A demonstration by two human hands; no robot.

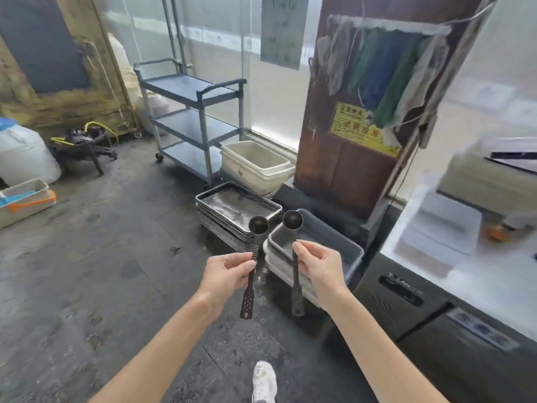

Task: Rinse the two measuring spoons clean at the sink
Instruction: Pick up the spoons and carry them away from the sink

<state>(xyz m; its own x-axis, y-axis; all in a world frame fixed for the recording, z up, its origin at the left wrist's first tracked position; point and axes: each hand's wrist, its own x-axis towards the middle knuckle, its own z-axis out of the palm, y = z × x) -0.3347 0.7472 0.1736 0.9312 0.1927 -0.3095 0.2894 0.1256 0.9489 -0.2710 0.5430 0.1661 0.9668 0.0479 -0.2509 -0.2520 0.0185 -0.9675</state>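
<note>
I hold two dark long-handled measuring spoons upright in front of me, bowls up. My left hand (226, 274) pinches the handle of the left spoon (258, 225), whose perforated flat end hangs below my fingers. My right hand (319, 267) grips the handle of the right spoon (292, 220) in the same way. The two spoons stand side by side, a small gap apart, above the floor. No sink shows in this view.
A stack of metal baking trays (232, 205) and grey tubs (343, 245) sit on the floor just ahead. Behind stand cream bins (258, 167) and a grey three-shelf cart (191, 117). A steel counter unit (436, 286) runs along the right. My white shoe (263, 379) is below.
</note>
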